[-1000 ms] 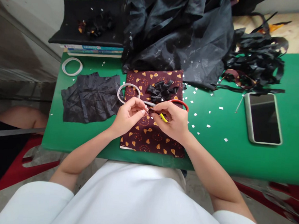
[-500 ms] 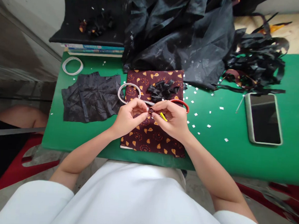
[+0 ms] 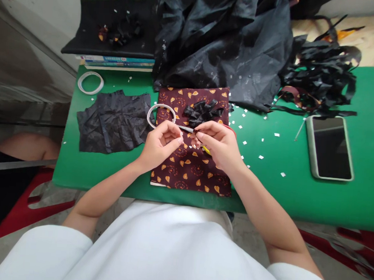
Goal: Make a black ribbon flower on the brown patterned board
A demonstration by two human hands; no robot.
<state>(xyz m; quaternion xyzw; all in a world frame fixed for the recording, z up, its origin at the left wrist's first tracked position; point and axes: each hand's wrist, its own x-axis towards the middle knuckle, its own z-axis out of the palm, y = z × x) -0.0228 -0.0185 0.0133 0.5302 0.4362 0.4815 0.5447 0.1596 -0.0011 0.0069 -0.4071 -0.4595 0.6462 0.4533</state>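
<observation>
Over the maroon cloth with yellow leaf shapes (image 3: 181, 173), my left hand (image 3: 163, 143) pinches what looks like a small white scrap (image 3: 181, 134). My right hand (image 3: 220, 144) has thumb and forefinger closed on a small dark piece of fabric (image 3: 196, 132), mostly hidden by the fingers. Under the right hand lie scissors (image 3: 186, 128); their blades point left and the red and yellow handle is largely covered. A bundle of black fabric loops (image 3: 203, 112) rests just beyond. A white tape roll (image 3: 148, 116) lies past my left hand.
Crumpled black cloth (image 3: 114, 122) lies left, near another tape roll (image 3: 90, 83). Black sheeting (image 3: 222, 48) covers the back, beside a heap of black strips (image 3: 326, 73). A phone (image 3: 330, 148) and white scraps (image 3: 261, 157) are right. Another person's leg (image 3: 29, 146) shows at far left.
My hands have moved apart from where their fingertips met. The right hand has shifted slightly right with the dark piece, and the scissor blades show more between the hands.
</observation>
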